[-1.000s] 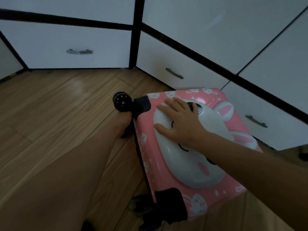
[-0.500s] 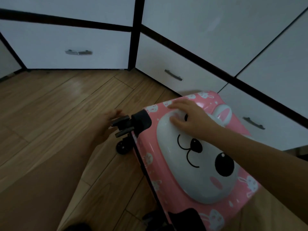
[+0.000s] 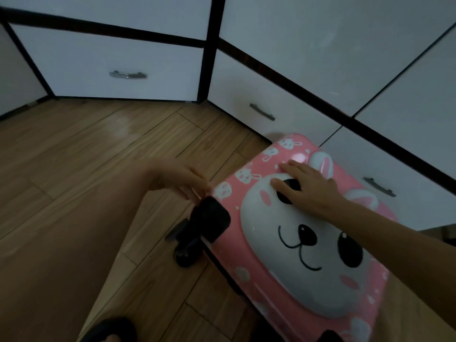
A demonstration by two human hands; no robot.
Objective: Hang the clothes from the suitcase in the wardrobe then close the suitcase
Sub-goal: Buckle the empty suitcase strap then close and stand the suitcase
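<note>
Overhead, so to speak, I see the white wardrobe filling the top of my view, its panels split by dark frame strips and meeting in a corner. Three drawer fronts run along its base; the left drawer handle is silvery, while the middle handle and the right handle look darker. Below it the wooden plank floor spreads across the left and centre.

On that floor, at the lower right and close against the wardrobe's right-hand drawers, lies the pink suitcase, its shell shut and its broad face turned up toward me. A raised white bunny face with black eyes, a black nose and pink cheeks covers most of that side, and small bunny prints dot the pink around it. A black corner guard caps the corner nearest my left side, with a black wheel beneath it against the floor.

My right hand rests flat on the upper part of the bunny face, fingers straight and spread, grasping nothing. My left hand reaches to the suitcase edge just above the corner guard, its fingertips gathered there; it is blurred, and I cannot tell whether they pinch anything.

At the bottom edge a dark slipper shows.
</note>
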